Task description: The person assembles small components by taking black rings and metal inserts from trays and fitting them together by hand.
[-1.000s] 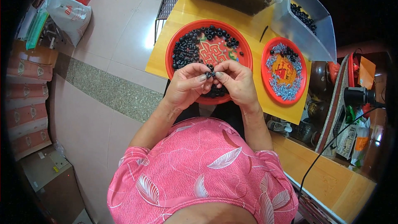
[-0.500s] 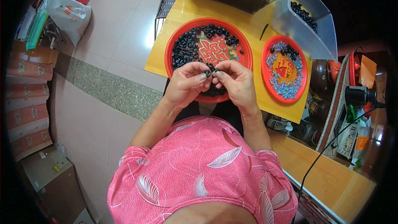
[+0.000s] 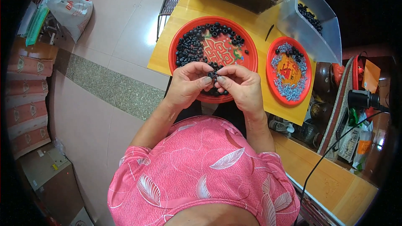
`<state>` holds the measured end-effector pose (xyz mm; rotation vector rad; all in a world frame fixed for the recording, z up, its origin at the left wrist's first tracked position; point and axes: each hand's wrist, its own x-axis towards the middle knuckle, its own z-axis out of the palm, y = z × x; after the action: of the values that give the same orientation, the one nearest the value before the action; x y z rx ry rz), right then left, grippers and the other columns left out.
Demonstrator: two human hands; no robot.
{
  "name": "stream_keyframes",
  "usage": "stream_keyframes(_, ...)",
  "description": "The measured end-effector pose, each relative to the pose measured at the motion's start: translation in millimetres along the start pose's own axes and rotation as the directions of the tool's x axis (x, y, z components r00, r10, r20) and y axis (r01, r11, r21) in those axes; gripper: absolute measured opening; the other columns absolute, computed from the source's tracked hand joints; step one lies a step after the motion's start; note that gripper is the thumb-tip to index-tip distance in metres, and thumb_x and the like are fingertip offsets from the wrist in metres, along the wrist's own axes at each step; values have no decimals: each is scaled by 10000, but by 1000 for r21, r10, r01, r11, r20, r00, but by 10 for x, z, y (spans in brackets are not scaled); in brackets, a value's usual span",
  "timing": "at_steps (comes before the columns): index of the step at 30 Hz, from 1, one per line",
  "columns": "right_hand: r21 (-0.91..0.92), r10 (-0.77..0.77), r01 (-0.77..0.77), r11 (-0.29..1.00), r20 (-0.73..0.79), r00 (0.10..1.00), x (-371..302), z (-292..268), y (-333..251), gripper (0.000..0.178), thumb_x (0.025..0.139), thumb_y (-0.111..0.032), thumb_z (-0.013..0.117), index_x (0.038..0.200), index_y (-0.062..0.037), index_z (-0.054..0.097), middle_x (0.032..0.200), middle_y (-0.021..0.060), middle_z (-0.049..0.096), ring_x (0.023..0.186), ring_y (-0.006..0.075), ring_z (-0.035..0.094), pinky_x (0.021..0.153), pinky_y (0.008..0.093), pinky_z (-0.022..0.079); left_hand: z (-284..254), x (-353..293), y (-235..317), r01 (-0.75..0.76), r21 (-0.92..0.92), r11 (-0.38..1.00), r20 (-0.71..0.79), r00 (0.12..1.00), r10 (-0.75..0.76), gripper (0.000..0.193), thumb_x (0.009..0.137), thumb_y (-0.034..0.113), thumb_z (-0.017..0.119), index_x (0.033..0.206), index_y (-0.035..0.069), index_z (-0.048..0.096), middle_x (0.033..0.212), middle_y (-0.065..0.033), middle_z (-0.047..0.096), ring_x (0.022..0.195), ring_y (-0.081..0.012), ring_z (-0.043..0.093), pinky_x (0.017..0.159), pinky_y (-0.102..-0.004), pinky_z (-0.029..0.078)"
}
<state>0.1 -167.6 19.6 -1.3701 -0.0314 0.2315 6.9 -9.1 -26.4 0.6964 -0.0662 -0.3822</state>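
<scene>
both the left hand point(image 3: 189, 84) and right hand point(image 3: 242, 88) pinch a small black ring point(image 3: 212, 75) between fingertips above the near rim of the large red tray point(image 3: 251, 54), with a smaller red plate point(image 3: 310, 79) beyond on the yellow table point(image 3: 197, 8).

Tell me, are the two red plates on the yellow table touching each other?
Apart. The head view shows a strip of bare yellow table between the large red plate and the small red plate.

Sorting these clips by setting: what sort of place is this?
Likely a home workshop for small-parts assembly: a yellow wooden table, a large round red plate of small black rings, and stacked cardboard boxes on tiled floor.
</scene>
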Motion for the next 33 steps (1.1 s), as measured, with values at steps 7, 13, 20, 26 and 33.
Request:
stream_keyframes(7, -56, 18, -15, 998, 36, 999, 7, -40, -1, 116, 781, 31, 588, 897, 27, 580, 765, 61, 599, 662, 94, 578, 585, 200, 488, -3, -5, 16, -34, 158, 987, 5, 999, 33, 228, 750, 4, 639, 968, -15, 573, 824, -58, 596, 695, -109, 560, 639, -212, 472)
stream_keyframes(13, -132, -60, 75, 988, 116, 991, 49, -101, 6, 145, 752, 32, 610, 894, 23, 580, 745, 60, 600, 638, 93, 575, 570, 197, 480, 8, -9, 83, -189, 447, 874, 124, 981, 149, 168, 756, -1, 618, 921, -23, 593, 859, -56, 565, 757, -113, 547, 688, -222, 454)
stream_keyframes(20, 230, 235, -349, 909, 409, 882, 105, -236, 74, 205, 731, -51, 661, 905, 26, 586, 770, 68, 611, 662, 118, 597, 570, 212, 489, 64, 23, 180, -472, 659, 586, 414, 878, 242, 159, 724, 60, 643, 864, -5, 602, 790, -63, 518, 746, -154, 496, 670, -271, 411)
stream_keyframes(26, 340, 186, -385, 858, 494, 849, 38, -246, 169, 209, 743, -84, 662, 901, 31, 588, 742, 70, 610, 610, 110, 589, 529, 197, 479, 94, 55, 268, -473, 655, 589, 506, 854, 124, 149, 697, 72, 646, 822, 8, 595, 732, -62, 517, 708, -186, 507, 642, -284, 412)
stream_keyframes(33, 257, 219, -323, 911, 361, 906, -35, -199, 207, 162, 761, -85, 641, 868, 23, 587, 698, 49, 597, 562, 85, 564, 479, 178, 445, 50, 75, 199, -460, 682, 569, 505, 859, 89, 160, 700, 102, 644, 820, 11, 591, 730, -68, 535, 703, -189, 521, 628, -290, 418)
